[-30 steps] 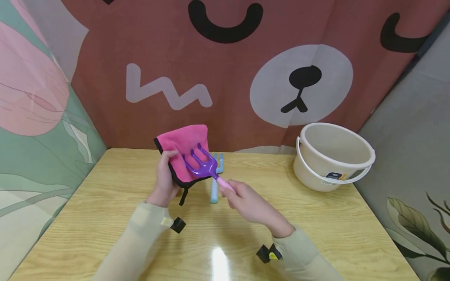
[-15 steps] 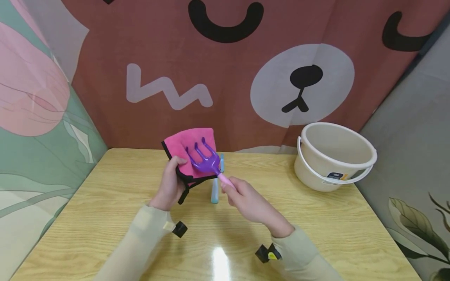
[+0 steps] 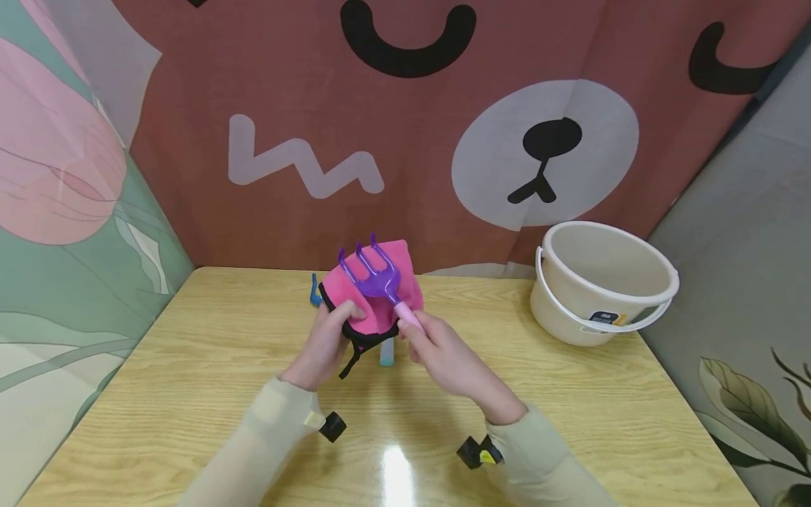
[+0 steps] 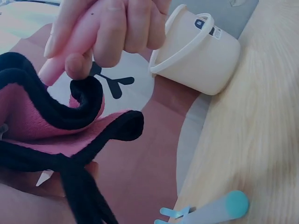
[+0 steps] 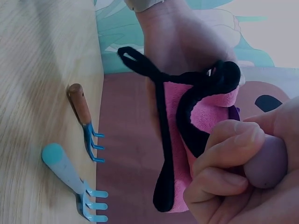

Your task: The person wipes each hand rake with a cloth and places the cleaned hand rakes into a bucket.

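My left hand (image 3: 323,345) grips a pink cloth (image 3: 405,262) with black edging and a black hanging loop, held up off the table. In my right hand (image 3: 446,355) is the pink handle of a small purple hand rake (image 3: 380,283). The rake's head lies against the cloth's pink face, with its tines pointing away and up past the top edge. Seen from the right wrist, a light blue hand rake (image 5: 67,172) and a blue rake with a wooden handle (image 5: 81,107) lie on the table; the cloth partly hides both in the head view.
A cream bucket (image 3: 602,317) with its handle down stands at the table's back right. The wooden table (image 3: 190,380) ends at a printed curtain (image 3: 405,141) with a bear's face. Side curtains hang left and right.
The cloth and my left hand have shifted right and slightly toward me, bringing the wooden-handled rake's blue tines into view at left. The purple rake has tilted more upright; my right hand barely moved.
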Motion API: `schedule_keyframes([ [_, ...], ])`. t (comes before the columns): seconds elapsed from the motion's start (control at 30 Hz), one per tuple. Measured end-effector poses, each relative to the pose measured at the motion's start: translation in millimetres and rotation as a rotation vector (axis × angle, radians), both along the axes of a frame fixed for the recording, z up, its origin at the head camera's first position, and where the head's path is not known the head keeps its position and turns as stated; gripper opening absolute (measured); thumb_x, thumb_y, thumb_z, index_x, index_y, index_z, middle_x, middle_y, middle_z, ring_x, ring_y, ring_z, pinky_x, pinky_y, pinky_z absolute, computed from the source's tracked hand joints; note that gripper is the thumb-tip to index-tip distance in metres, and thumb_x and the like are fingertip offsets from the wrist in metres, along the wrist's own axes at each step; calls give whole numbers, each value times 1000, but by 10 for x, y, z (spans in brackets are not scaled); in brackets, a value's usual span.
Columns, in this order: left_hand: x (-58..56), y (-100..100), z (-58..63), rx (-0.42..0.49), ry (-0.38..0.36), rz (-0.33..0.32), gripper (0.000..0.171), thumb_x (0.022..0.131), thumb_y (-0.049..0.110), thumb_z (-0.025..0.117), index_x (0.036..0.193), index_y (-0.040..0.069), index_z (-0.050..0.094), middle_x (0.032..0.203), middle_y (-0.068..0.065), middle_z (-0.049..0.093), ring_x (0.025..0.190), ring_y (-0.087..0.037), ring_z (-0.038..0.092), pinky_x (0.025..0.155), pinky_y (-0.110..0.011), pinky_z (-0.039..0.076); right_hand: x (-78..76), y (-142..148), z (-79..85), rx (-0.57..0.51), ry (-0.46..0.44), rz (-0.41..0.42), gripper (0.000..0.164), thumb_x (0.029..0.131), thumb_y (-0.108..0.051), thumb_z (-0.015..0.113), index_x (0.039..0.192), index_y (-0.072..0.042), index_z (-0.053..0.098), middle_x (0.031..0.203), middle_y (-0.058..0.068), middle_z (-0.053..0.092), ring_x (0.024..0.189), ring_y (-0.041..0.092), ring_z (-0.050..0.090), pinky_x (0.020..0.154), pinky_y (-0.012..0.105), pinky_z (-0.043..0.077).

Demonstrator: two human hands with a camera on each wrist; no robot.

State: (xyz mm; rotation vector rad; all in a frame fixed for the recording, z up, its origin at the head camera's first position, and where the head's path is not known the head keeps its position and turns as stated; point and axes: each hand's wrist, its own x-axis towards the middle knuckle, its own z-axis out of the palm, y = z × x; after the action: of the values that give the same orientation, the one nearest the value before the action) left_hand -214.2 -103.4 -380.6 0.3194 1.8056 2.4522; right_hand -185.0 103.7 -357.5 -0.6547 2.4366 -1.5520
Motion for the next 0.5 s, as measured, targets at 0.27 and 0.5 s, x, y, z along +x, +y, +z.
schedule_keyframes([
  [0.27,40,72,-50,-121,61,-92,39,85,8,55,123,3,51,118,-14,58,102,-26,58,90,-34,48,-22,20,48,-9,11,-23,36,111,-32,41,104,-1,57,68,4,45,58,15,39,53,27,34],
  [0.5,78,131,-7,-38,-35,-101,47,99,30,49,139,5,47,128,-11,58,112,-23,59,97,-34,47,-37,29,52,-4,8,-39,35,111,-31,41,104,-1,58,67,2,44,58,15,37,53,27,33],
])
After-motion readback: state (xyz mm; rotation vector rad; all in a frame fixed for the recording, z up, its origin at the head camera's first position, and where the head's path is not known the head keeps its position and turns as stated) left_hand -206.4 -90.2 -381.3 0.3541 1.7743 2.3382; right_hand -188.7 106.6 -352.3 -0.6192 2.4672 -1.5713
